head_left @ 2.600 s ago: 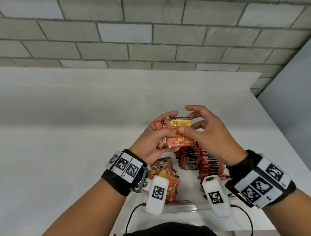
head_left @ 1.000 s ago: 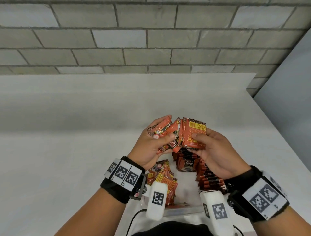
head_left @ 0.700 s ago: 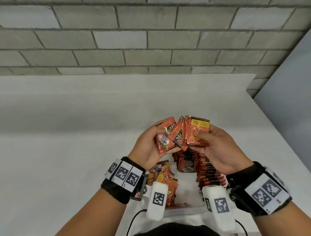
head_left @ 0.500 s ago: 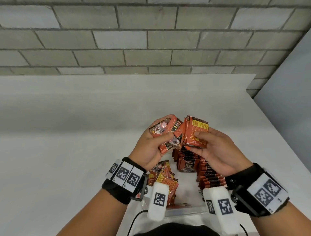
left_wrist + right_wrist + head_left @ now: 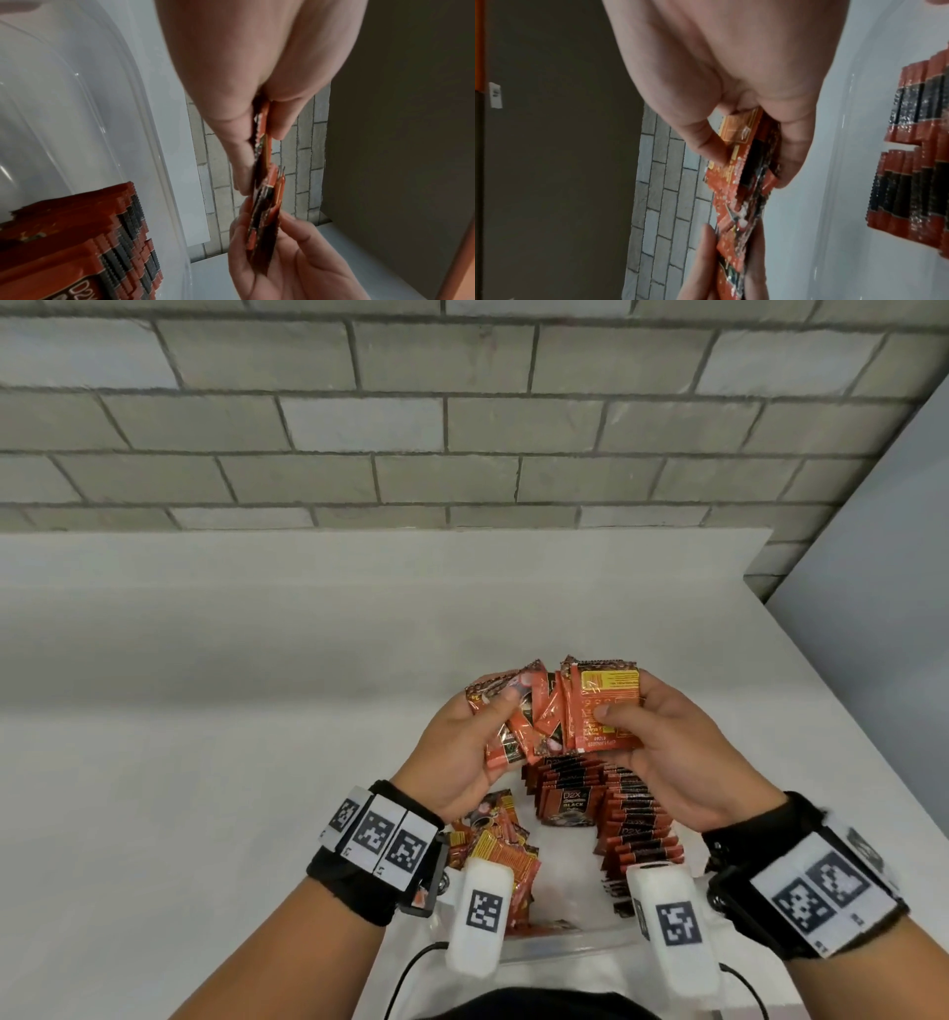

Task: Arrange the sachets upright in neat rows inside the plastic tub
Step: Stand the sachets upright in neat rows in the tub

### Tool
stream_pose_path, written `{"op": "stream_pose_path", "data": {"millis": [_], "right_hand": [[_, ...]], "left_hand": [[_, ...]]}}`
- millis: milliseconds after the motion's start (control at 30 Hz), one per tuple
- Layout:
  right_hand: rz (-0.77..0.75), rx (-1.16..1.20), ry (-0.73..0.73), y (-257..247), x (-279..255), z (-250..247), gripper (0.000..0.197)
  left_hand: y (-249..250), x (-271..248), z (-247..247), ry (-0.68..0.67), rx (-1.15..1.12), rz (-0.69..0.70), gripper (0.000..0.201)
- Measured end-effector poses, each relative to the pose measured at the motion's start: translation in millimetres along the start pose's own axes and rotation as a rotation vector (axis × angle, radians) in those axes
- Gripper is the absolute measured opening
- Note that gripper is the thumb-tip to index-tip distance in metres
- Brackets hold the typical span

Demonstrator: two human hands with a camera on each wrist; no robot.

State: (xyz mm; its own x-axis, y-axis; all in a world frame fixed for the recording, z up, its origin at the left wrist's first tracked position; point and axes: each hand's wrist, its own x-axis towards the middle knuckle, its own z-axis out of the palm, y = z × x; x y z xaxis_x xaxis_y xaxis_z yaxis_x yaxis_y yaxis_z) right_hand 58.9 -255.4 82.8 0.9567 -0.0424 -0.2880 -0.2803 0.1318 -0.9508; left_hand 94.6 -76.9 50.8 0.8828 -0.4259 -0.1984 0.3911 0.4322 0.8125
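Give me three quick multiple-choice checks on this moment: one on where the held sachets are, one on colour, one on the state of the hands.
1. Where is the bunch of sachets that is held?
A. Lying flat on the table
B. Raised above the plastic tub, between both hands
C. Standing in a row in the tub

2. What is the main colour of the sachets?
A. Orange-red
B. Blue
C. Green

3. What are the hands doing?
A. Both hang idle
B. Only the right grips
C. Left hand and right hand both grip the bunch

Answers:
1 B, since the head view shows the bunch above the upright rows in the tub.
2 A, as every pack shows orange-red with black print.
3 C, as thumbs and fingers of both hands pinch the bunch.
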Motion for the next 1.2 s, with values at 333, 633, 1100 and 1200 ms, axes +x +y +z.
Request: {"op": "stream_pose_path", "data": {"millis": [333, 633, 1100, 1200], "right_hand": [[-0.154, -0.329, -0.126, 1, -5, 23, 0.031], [-0.352, -1.008, -0.037, -22, -28, 28, 0.096], [-0.541, -1.157, -0.235, -13, -24, 30, 0.106], [-0.531, -1.135, -0.253, -12, -23, 29, 0.104]], "left_hand": [[-3, 0, 16, -0.104, 0.022, 0.017, 0.037], [1, -5, 13, -0.200, -0.126, -0.183, 0.023], [-6, -7, 16, -0.305, -0.120, -0.087, 0.036], [-8, -8, 18, -0.326, -0.135, -0.079, 0.066]]}}
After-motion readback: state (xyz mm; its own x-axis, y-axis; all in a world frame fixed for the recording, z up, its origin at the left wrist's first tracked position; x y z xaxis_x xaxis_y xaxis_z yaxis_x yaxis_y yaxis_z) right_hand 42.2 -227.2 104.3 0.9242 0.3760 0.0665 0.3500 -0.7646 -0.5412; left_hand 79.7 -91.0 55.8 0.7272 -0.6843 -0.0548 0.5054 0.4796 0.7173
